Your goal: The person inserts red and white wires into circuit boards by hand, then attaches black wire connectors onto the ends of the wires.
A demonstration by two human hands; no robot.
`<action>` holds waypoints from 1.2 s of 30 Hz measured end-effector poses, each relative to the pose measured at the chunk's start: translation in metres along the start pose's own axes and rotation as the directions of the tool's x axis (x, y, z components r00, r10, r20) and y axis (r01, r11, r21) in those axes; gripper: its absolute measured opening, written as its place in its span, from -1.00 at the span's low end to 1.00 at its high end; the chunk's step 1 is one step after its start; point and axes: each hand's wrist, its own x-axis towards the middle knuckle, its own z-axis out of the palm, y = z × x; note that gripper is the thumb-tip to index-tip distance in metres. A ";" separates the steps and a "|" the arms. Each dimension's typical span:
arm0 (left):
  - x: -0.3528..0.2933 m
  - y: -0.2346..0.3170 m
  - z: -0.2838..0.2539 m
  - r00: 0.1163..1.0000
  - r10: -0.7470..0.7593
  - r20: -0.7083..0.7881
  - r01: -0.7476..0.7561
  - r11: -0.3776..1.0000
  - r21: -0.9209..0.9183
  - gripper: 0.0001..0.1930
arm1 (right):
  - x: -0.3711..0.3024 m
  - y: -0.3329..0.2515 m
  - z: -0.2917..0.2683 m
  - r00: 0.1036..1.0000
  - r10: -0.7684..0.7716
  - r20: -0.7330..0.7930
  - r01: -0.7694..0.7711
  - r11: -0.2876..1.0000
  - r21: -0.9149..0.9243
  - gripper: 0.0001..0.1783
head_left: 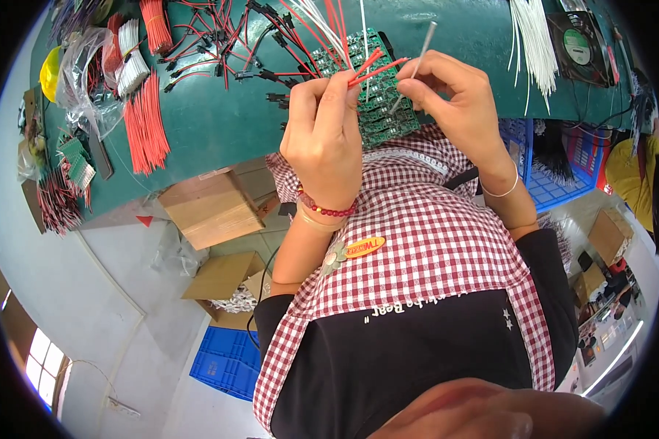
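Observation:
My left hand (321,135) is closed, its fingers pinching red wires (377,68) whose ends point to the right. Between the thumb and fingers of my right hand (458,99) is a thin silver-grey rod (426,44); its lower end reaches down over the circuit boards and its exact kind is unclear. Both hands are above a panel of green circuit boards (388,132) at the table's near edge. White wires (322,25) and red wires run from the far side toward my left hand, which hides part of the panel.
Black-plugged red leads (216,40) spread over the green table (220,121). Bundles of red wire (145,124) and a plastic bag (88,88) lie left. White wires (532,51) and a black fan (578,47) lie right. A cardboard box (211,208) and blue crate (556,183) stand below.

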 end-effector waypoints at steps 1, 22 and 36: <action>0.000 0.000 0.000 1.000 0.001 0.008 -0.001 1.000 0.003 -0.80 | -0.001 0.000 0.001 1.000 -0.015 -0.011 0.015 0.999 0.038 -0.88; -0.009 0.002 -0.005 0.999 -0.027 -0.034 0.022 0.990 -0.141 -0.77 | -0.004 0.003 0.016 0.978 -0.206 -0.043 0.203 0.977 -0.065 -0.89; -0.015 -0.007 0.006 0.994 0.027 -0.103 -0.040 0.991 -0.132 -0.73 | -0.002 0.005 0.019 0.958 -0.284 -0.040 0.278 0.953 -0.121 -0.87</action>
